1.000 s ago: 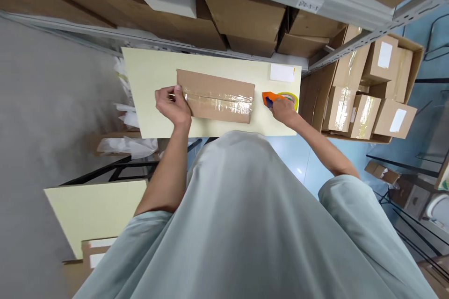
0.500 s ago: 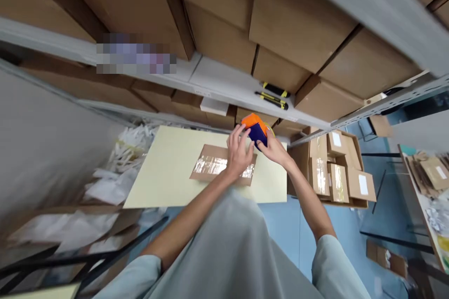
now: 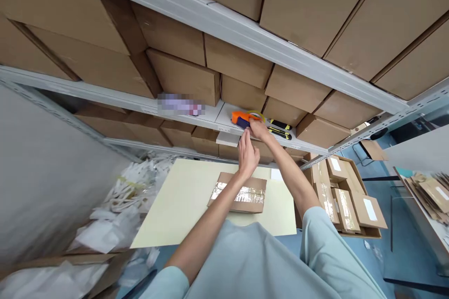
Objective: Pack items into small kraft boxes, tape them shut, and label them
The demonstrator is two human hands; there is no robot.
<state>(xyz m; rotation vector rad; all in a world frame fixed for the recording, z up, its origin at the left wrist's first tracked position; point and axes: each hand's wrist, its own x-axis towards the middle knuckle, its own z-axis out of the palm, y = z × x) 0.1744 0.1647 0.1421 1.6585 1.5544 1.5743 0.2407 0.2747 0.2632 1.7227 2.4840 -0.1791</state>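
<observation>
My right hand (image 3: 260,129) is raised to the grey shelf (image 3: 224,117) and grips an orange and blue tape dispenser (image 3: 241,118) with a yellowish tape roll, resting it on the shelf board. My left hand (image 3: 247,155) hovers just below it with fingers stretched out, holding nothing. Underneath, a taped brown cardboard box (image 3: 240,192) lies on the pale yellow table (image 3: 182,201).
Two black and yellow utility knives (image 3: 280,129) lie on the shelf right of the dispenser. Large cardboard cartons fill the shelves above. An open carton of small taped boxes (image 3: 347,196) stands at the right. White plastic bags (image 3: 115,215) pile up at the left.
My right hand lifted the tape dispenser from the table up onto the shelf. My left hand left the box's end and rose beneath it. The view tilted upward.
</observation>
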